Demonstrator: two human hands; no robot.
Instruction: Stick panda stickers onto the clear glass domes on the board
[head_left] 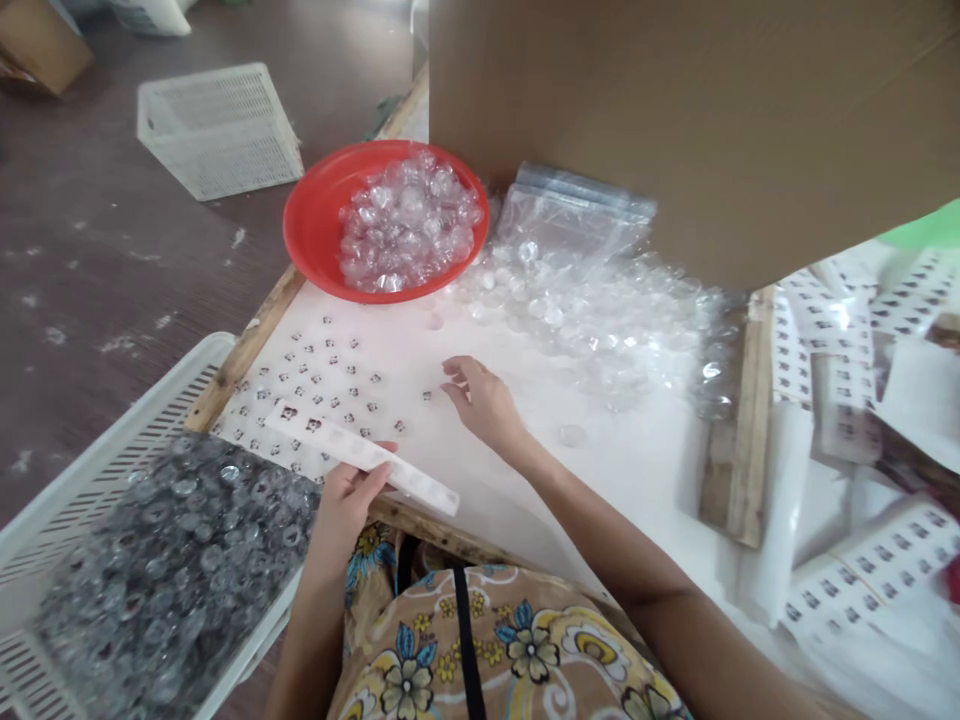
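Observation:
My left hand is closed on a white strip of stickers near the table's front edge. Two dark printed figures show at the strip's far left end; the rest of its face looks bare. My right hand is over the white table top, thumb and fingers apart and nothing visible between them. Just left of its fingertips is a small dark printed figure. Many similar small dark figures lie scattered across the left part of the table. A single clear round piece rests to the right of my right hand.
A red basin of clear round pieces stands at the table's back left. Loose clear pieces and plastic bags lie before a large cardboard box. A white basket of pieces is at left; sticker sheets are at right.

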